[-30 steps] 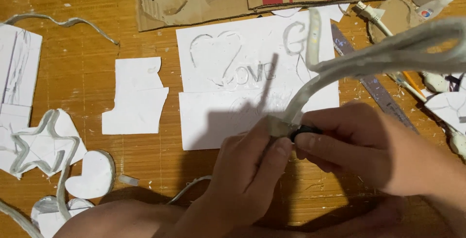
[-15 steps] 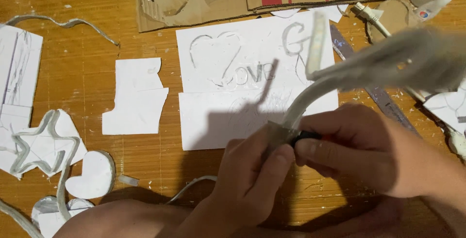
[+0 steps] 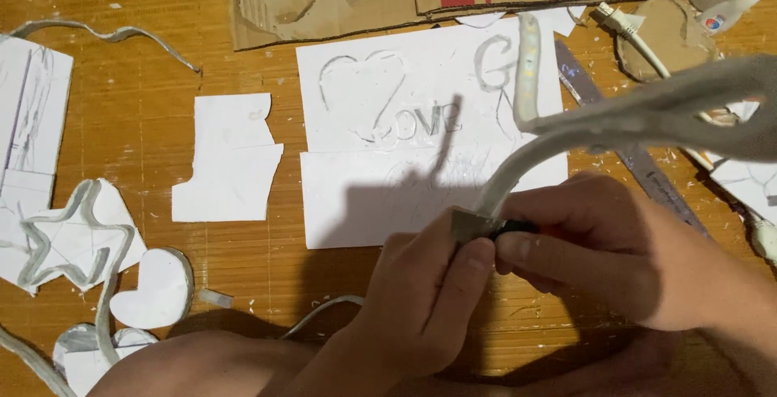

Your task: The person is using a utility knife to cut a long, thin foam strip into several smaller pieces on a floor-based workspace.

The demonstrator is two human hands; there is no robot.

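Observation:
A long whitish flexible strip [image 3: 647,114] curves up from my hands toward the upper right. My left hand [image 3: 421,300] pinches its lower end [image 3: 469,223] from the left, thumb and fingers closed on it. From the right, my right hand [image 3: 607,251] grips the same end, where a small black piece [image 3: 511,227] shows between the fingertips. Both hands hover over the wooden floor [image 3: 243,284], just below a white sheet [image 3: 364,195]. Above that lies a second white sheet [image 3: 421,81] with a heart outline and letters traced on it.
A cut white piece [image 3: 231,158] lies to the left. A star-shaped strip form [image 3: 69,239] and a white heart cutout [image 3: 154,292] sit at lower left. Brown cardboard [image 3: 364,0] spreads along the top, a metal ruler [image 3: 639,162] runs at right, and a white cable [image 3: 639,33] lies nearby.
The strip's free upper part has swung slightly and sits lower at the right. My hands stay closed on its end in nearly the same place.

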